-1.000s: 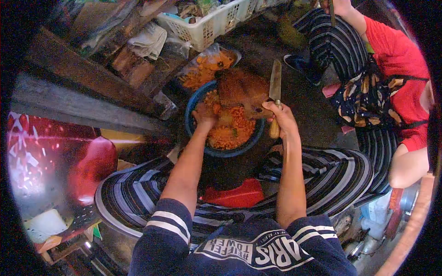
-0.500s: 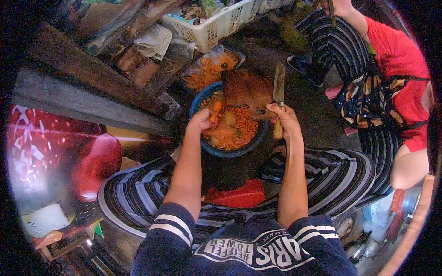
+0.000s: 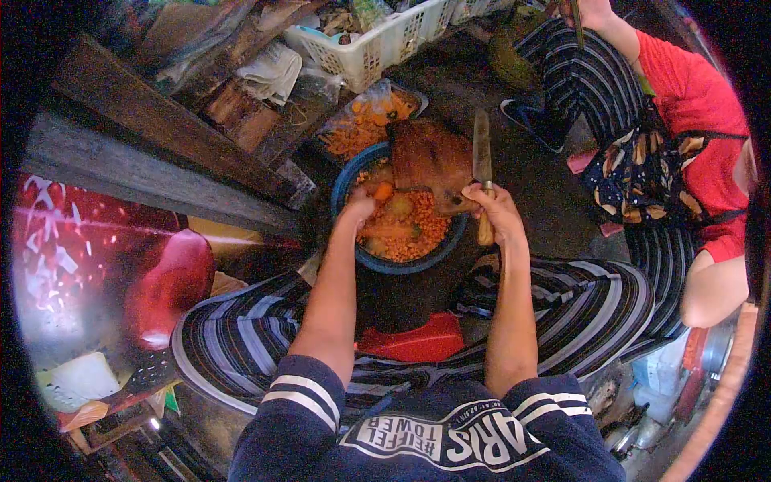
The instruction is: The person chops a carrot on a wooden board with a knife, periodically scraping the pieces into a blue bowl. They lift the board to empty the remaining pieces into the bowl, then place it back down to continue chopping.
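My right hand (image 3: 499, 210) is closed around the handle of a knife (image 3: 482, 149), its blade pointing away from me. The same hand is at the narrow end of a brown wooden cutting board (image 3: 430, 157), which lies tilted over the far right rim of a blue basin (image 3: 344, 186). Inside the basin is a heap of small diced carrot (image 3: 430, 221), with larger pieces among it. My left hand (image 3: 361, 209) is low over the basin's left side, fingers closed at a carrot piece (image 3: 383, 191); the fingertips are partly blurred.
Behind the basin sits a clear plastic bag of orange pieces (image 3: 361, 124). A white plastic crate (image 3: 377, 52) stands farther back. Wooden beams (image 3: 152, 104) run along the left. A red object (image 3: 414, 339) lies before me. A person in a red top (image 3: 695, 88) sits at the right.
My left hand has dipped slightly inward and to the right over the basin, with the carrot piece at its fingertips. My right hand, knife and cutting board are nearly where they were.
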A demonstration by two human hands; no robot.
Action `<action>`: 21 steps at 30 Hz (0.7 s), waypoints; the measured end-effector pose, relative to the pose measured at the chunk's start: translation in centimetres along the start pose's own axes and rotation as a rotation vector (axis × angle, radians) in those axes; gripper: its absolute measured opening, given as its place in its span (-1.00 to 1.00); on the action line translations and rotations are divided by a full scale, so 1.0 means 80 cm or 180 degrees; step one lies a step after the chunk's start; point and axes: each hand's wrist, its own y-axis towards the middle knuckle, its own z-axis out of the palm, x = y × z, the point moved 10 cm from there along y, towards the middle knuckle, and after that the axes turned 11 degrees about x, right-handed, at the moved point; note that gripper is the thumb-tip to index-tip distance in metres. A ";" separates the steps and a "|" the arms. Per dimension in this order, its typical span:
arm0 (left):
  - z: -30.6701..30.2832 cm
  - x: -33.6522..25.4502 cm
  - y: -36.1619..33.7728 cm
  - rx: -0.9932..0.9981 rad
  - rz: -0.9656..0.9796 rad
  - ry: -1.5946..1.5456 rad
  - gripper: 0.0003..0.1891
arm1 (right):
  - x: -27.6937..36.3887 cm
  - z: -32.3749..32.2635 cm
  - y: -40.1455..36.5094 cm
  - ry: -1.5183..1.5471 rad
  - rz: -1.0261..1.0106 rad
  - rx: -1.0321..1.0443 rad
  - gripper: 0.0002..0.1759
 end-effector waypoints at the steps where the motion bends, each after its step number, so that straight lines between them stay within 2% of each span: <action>1: 0.002 -0.035 -0.025 0.0027 -0.0162 0.0099 -0.66 | -0.001 -0.001 -0.001 0.0005 -0.0001 -0.0003 -0.67; 3: 0.009 -0.141 -0.102 0.0143 -0.0545 0.0029 -0.64 | -0.007 0.003 -0.003 -0.0255 0.0109 0.0234 -0.67; 5: 0.008 -0.211 -0.143 0.0139 -0.0672 -0.0003 -0.62 | -0.018 -0.001 -0.006 -0.0548 0.0126 0.0229 -0.67; 6: 0.002 -0.233 -0.149 0.0082 -0.0549 0.0001 -0.61 | -0.026 -0.004 -0.005 -0.0846 0.0139 0.0228 -0.67; 7: -0.017 -0.221 -0.131 -0.0083 -0.0162 -0.0019 -0.61 | -0.046 -0.006 0.000 -0.0855 0.0181 0.0257 -0.69; 8: -0.016 -0.238 -0.138 -0.0097 -0.0148 -0.0015 -0.61 | -0.054 -0.001 -0.001 -0.0857 0.0163 0.0266 -0.69; 10: -0.029 -0.305 -0.159 -0.0491 0.0797 -0.0342 -0.64 | -0.075 0.018 -0.004 -0.0526 0.0089 0.0406 -0.72; 12: -0.029 -0.311 -0.162 -0.0473 0.0797 -0.0337 -0.63 | -0.106 0.037 -0.004 -0.0637 0.0205 0.0444 -0.74; 14: -0.026 -0.338 -0.170 -0.0711 0.1277 0.0596 -0.60 | -0.132 0.068 -0.005 -0.0630 0.0001 0.0676 -0.70; 16: -0.025 -0.338 -0.178 -0.0886 0.1318 0.0869 -0.58 | -0.143 0.103 -0.018 -0.0206 -0.0351 0.0813 -0.73; 17: -0.023 -0.331 -0.181 -0.1003 0.1464 0.1197 -0.57 | -0.163 0.111 -0.022 -0.0373 0.0007 0.0625 -0.74; 18: -0.021 -0.323 -0.185 -0.1128 0.1603 0.1526 -0.56 | -0.178 0.120 -0.031 -0.0023 0.0198 0.0621 -0.73; 20: -0.023 -0.294 -0.185 -0.1106 0.1563 0.1402 -0.55 | -0.220 0.126 -0.021 -0.0725 -0.0300 0.0449 -0.71; 21: -0.022 -0.284 -0.189 -0.1195 0.1499 0.1613 -0.55 | -0.224 0.132 -0.028 -0.0731 -0.0293 0.0461 -0.71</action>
